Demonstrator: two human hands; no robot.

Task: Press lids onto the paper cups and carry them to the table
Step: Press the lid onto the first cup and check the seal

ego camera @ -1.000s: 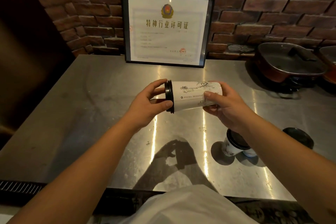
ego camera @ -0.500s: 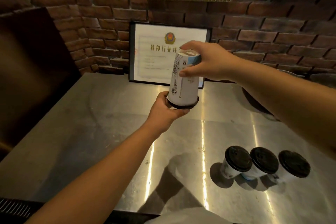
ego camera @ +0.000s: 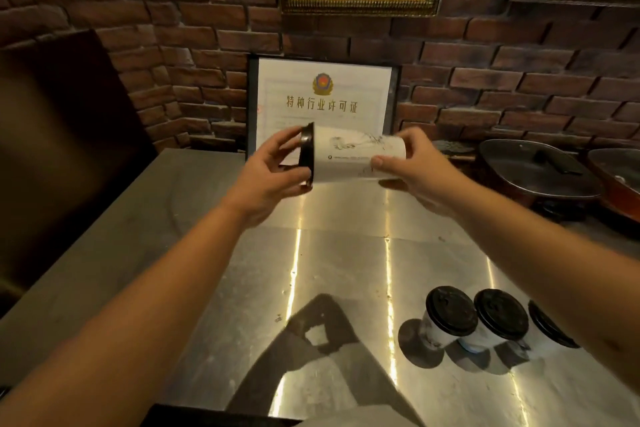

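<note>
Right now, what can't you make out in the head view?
- Third lidded cup on the steel counter: mostly hidden by the right forearm.
- Whether the black lid is fully seated on the held cup: far rim hidden behind the left hand.
- Cup base: covered by the right hand.
- Certificate fine print: too blurred.
- Pans at right: the farther one is cut off by the frame edge.

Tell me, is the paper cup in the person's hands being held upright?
No, the paper cup lies sideways between the left hand and right hand, its black lid pointing left.
</note>
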